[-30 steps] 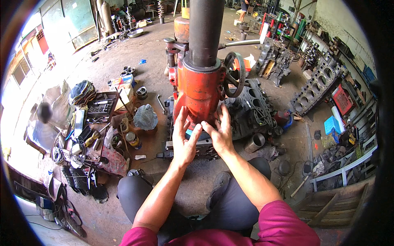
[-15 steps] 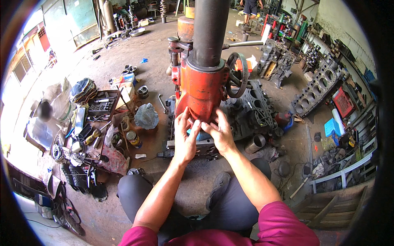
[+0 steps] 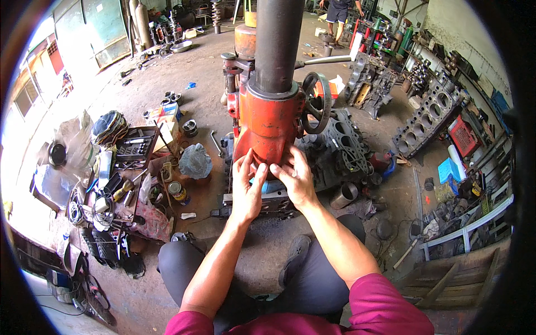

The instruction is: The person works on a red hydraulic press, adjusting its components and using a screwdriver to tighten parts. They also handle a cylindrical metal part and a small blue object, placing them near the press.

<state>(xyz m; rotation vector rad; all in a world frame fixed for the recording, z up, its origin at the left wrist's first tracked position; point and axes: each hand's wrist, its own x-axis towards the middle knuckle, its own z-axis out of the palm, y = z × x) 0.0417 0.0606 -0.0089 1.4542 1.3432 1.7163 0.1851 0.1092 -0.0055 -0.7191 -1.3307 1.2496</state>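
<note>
A red cast machine (image 3: 269, 120) with a thick dark column (image 3: 278, 44) stands upright before me on an engine block (image 3: 340, 139). On its right side sits a spoked handwheel (image 3: 316, 103). My left hand (image 3: 247, 187) is at the lower front left of the red housing, fingers pointing up and thumb apart from them. Opposite it, my right hand (image 3: 296, 178) lies along the lower right side, fingers partly bent and thumb pointing left. Neither hand shows anything held. Between them a bit of blue (image 3: 272, 186) shows at the base. The fingertips are partly hidden by the housing.
A low table with a tool tray (image 3: 137, 144), cables and brushes stands at left, with a yellow-labelled can (image 3: 177, 191) beside it. At right lie another engine block (image 3: 427, 120), a metal cylinder sleeve (image 3: 344, 194) and a red crate (image 3: 464, 137). A person (image 3: 338, 17) stands far back.
My thumbs, close together before, have moved apart, and the gap between my hands is wider. The whole view has shifted slightly. The person at the back has moved a little.
</note>
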